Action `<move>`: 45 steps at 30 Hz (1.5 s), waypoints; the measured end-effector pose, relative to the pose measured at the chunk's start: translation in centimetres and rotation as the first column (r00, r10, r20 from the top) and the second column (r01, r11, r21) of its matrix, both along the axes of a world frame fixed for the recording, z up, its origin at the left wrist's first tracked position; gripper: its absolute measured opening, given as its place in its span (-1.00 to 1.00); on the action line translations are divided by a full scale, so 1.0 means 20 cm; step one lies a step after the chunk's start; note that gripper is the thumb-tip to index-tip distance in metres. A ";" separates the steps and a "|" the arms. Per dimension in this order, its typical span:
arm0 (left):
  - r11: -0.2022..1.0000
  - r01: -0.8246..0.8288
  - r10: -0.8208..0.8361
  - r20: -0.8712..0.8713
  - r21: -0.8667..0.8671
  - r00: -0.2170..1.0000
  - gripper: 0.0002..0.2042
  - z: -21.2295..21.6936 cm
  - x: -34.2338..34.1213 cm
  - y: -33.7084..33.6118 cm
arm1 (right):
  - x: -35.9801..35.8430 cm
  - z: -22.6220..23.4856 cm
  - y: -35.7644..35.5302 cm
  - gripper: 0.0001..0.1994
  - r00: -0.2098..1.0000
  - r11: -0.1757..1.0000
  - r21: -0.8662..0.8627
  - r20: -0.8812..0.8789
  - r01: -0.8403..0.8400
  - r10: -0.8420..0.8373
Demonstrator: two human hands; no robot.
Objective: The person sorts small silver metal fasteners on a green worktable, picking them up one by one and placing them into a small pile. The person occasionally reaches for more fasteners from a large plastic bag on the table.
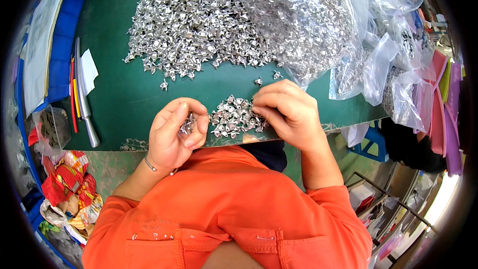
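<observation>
A small pile of shiny metal parts [234, 116] lies at the table's near edge, between my two hands. My left hand [179, 127] is curled, palm up, around several of these little metal parts [187, 124], just left of the pile. On the pile's right side rests my right hand [290, 110], its fingertips pinched together at the parts; whatever sits between them is hidden. Beyond both hands spreads a much larger heap of the same metal parts [194, 22], with a few single ones lying loose in front of it.
Clear plastic bags [308, 25] of metal parts cover the right of the green table [114, 94]. At left are a metal-tipped tool [88, 119], red and yellow pens [75, 94] and a blue tray [62, 50]. A blue stool [371, 144] stands below right.
</observation>
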State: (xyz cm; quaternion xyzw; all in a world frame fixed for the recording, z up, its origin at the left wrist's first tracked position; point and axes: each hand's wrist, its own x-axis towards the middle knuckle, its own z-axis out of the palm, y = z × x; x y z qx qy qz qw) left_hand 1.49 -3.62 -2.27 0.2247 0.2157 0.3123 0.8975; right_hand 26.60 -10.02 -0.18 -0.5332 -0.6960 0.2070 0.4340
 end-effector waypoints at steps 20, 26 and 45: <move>1.000 -0.005 0.005 -0.006 0.013 1.000 -0.67 0.01 0.01 0.00 | 0.13 0.01 -0.04 -0.84 0.939 0.944 0.148 0.137 0.296 -0.316; 1.000 0.001 -0.001 -0.011 0.008 1.000 -0.67 0.01 0.01 0.00 | 0.03 -0.03 -0.02 -0.80 0.913 0.967 0.151 0.327 0.206 -0.246; 1.000 0.002 -0.002 -0.011 0.002 1.000 -0.65 0.01 0.00 0.00 | 0.10 -0.03 -0.12 -0.82 0.953 0.976 0.098 0.218 0.194 -0.211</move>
